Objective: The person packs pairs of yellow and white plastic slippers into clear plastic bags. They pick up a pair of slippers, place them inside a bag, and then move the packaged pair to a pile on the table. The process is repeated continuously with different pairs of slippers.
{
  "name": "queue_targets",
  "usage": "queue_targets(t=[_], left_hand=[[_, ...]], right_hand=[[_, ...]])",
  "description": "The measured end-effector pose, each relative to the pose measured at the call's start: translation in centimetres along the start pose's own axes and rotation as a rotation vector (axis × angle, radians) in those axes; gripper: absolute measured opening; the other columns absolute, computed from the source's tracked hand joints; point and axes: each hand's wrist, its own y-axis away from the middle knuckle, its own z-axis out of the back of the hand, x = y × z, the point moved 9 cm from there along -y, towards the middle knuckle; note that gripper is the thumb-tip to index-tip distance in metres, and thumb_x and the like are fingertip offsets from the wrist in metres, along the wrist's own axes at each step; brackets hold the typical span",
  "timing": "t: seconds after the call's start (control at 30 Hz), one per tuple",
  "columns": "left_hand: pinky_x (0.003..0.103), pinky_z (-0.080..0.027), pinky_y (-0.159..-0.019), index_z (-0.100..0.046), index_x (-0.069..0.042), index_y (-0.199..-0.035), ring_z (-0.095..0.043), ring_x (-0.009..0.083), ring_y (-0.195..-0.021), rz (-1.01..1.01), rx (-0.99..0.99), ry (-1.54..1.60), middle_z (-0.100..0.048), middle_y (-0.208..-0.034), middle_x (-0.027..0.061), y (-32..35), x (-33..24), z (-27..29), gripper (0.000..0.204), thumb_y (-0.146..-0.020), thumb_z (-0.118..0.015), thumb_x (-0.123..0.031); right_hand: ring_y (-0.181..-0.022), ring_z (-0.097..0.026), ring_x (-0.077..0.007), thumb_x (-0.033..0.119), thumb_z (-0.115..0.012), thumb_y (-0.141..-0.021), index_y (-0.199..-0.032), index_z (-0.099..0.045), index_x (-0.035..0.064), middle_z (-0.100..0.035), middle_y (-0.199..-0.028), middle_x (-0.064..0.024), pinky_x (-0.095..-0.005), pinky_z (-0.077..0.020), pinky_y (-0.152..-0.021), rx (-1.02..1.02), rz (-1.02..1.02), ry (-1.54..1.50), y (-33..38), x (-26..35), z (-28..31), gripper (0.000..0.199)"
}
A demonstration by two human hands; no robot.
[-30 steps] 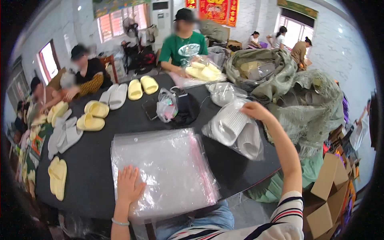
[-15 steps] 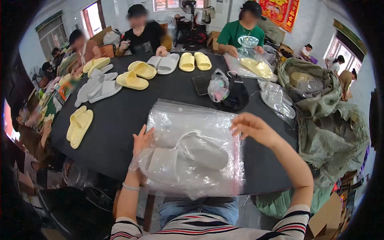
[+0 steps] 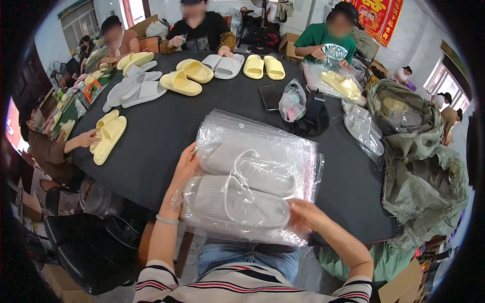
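Note:
In front of me lies a stack of clear plastic bags (image 3: 298, 156). On top, a pair of light grey ribbed slippers sits in clear plastic: the far slipper (image 3: 270, 177) and the near slipper (image 3: 257, 209) lie side by side. My left hand (image 3: 186, 164) is closed on the bag's left side, by the strap end of the far slipper; part of its fingers is hidden. My right hand (image 3: 305, 214), slightly blurred, has its fingers curled at the right end of the near slipper.
Yellow slippers (image 3: 108, 139) and grey slippers (image 3: 144, 93) lie across the black table (image 3: 217, 101). A phone (image 3: 270, 98), a knotted plastic bag (image 3: 292, 103) and bagged slippers (image 3: 361, 126) are farther off. Woven sacks (image 3: 424, 177) stand at the right. Several people sit around.
My right hand has come from the bags' upper right corner down to the near slipper. The slippers now lie flatter and more evenly side by side. A co-worker's hand has reached the yellow pair at left.

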Motion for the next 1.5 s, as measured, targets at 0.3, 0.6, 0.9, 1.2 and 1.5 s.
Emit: queue_targets(t=[0.3, 0.6, 0.9, 1.2, 1.5], left_hand=[[0.024, -0.047, -0.07, -0.041, -0.003, -0.142, -0.055, 0.0089, -0.078, -0.119, 0.019, -0.088, -0.058, -0.105, 0.007, 0.0, -4.4, -2.5, 0.052, -0.092, -0.053, 0.004], [0.026, -0.05, -0.073, -0.039, -0.01, -0.144, -0.058, 0.0108, -0.082, -0.049, -0.007, -0.508, -0.058, -0.103, 0.01, -1.7, 2.1, 0.1, 0.053, -0.094, -0.055, -0.002], [0.024, -0.049, -0.071, -0.046, -0.009, -0.138, -0.058, 0.0114, -0.077, -0.388, 0.02, -0.64, -0.051, -0.125, 0.0109, -1.2, -0.1, -1.5, 0.049, -0.091, -0.053, 0.004], [0.019, -0.045, -0.063, -0.05, -0.007, -0.135, -0.051, 0.0035, -0.068, -0.096, -0.137, -0.226, -0.057, -0.118, 0.0045, -1.1, -0.9, 0.1, 0.049, -0.09, -0.045, 0.011], [0.023, -0.049, -0.067, -0.058, 0.0, -0.12, -0.057, 0.0081, -0.072, -0.07, 0.012, -0.367, -0.063, -0.11, 0.0055, -1.1, -3.5, 0.7, 0.038, -0.087, -0.043, 0.011]], right_hand=[[-0.088, -0.061, -0.0191, 0.006, -0.063, -0.091, -0.152, -0.011, 0.0094, -0.053, -0.121, -0.0192, -0.0327, -0.0579, -0.061, 0.01, 0.498, 0.054, 5.6, 7.0, -3.7, 0.081], [-0.113, -0.048, -0.016, 0.013, -0.049, -0.099, -0.149, -0.031, 0.0104, -0.031, -0.149, -0.0103, -0.0283, -0.0416, -0.097, -0.027, 0.304, -0.239, 0.5, 0.6, 2.6, 0.053], [-0.137, -0.035, -0.0257, 0.018, -0.061, -0.093, -0.147, -0.029, 0.0085, -0.036, -0.147, -0.0116, -0.042, -0.0374, -0.107, -0.161, 0.198, -0.348, -1.5, 5.0, -2.9, 0.064], [-0.097, -0.06, -0.0129, 0.02, -0.054, -0.098, -0.145, -0.034, 0.0052, -0.054, -0.13, -0.0079, -0.0297, -0.0515, -0.077, 0.048, 0.367, -0.352, 0.8, 8.8, -2.3, 0.053], [-0.055, -0.044, -0.002, -0.007, -0.053, -0.09, -0.134, -0.05, 0.0034, -0.054, -0.092, 0.0037, -0.0187, -0.0335, -0.044, -0.212, 0.7, 0.058, 6.2, 11.3, 3.6, 0.045]])
